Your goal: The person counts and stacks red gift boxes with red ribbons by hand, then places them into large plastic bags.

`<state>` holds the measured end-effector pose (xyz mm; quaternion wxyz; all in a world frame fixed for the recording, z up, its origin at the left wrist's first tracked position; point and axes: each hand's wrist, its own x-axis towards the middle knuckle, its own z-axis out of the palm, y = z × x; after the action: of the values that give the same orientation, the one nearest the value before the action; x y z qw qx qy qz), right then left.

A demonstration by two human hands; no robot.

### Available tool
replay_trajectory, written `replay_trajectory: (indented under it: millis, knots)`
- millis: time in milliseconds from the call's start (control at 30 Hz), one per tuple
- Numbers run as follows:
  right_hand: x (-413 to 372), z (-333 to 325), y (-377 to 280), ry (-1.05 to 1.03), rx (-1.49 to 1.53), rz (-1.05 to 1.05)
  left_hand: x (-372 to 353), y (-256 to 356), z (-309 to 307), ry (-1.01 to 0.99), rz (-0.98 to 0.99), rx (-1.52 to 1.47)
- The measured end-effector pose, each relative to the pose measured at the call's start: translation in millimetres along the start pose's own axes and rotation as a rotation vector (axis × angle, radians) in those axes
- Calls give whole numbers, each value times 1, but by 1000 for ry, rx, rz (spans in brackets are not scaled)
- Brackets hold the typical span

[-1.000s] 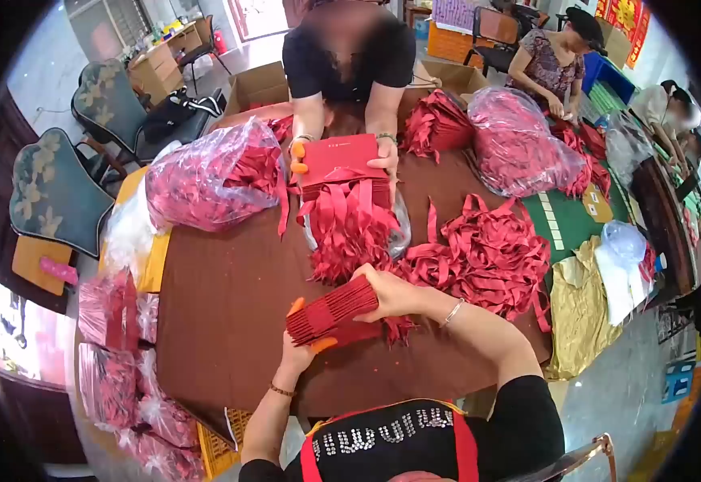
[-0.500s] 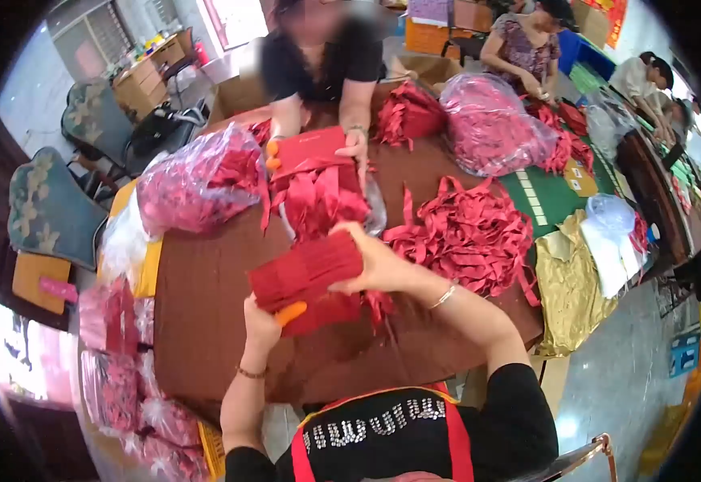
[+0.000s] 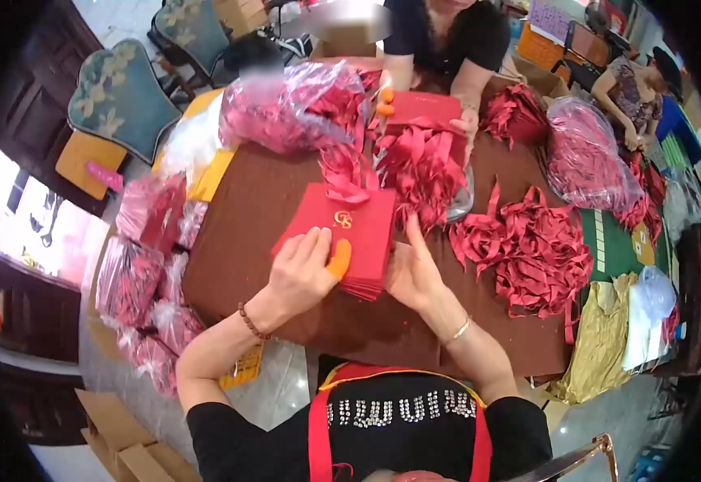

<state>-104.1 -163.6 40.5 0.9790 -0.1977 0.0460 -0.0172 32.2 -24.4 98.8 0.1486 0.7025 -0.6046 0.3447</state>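
Note:
A stack of flat red paper bags point(image 3: 366, 233) with ribbon handles lies at an angle before me, a gold logo on its top face. My left hand point(image 3: 306, 269) is closed on the near left part of the stack, fingers over the top; an orange cover sits on one digit. At the right edge, my right hand point(image 3: 416, 273) is open, thumb stretched up and palm towards the stack's side, its other fingers partly hidden. Loose red ribbons point(image 3: 346, 173) spread from the far end of the stack.
Across the brown table point(image 3: 238, 217), a person holds another red ribboned stack point(image 3: 423, 112). A ribbon heap point(image 3: 539, 253) lies right. Plastic-wrapped red bundles point(image 3: 286, 108) stand at the far left, another bundle point(image 3: 588, 153) far right. Gold cloth point(image 3: 600, 337) hangs at the right edge.
The stack has turned from its layered edge to its logo face and come down. My left hand has moved onto its top; my right hand has left the top for the right side. The view has shifted left.

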Motion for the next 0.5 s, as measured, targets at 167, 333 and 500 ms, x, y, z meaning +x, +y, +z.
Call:
replay_trajectory:
  millis: [167,333,500]
  knots:
    - [17,-16,15,157,40,151,-56,28,11,-252,286,231]
    - [37,-49,37,269,-46,171,-70,34,12,-311,222,327]
    - [37,-48,21,252,-444,-185,-73,21,3,-237,-432,-461]
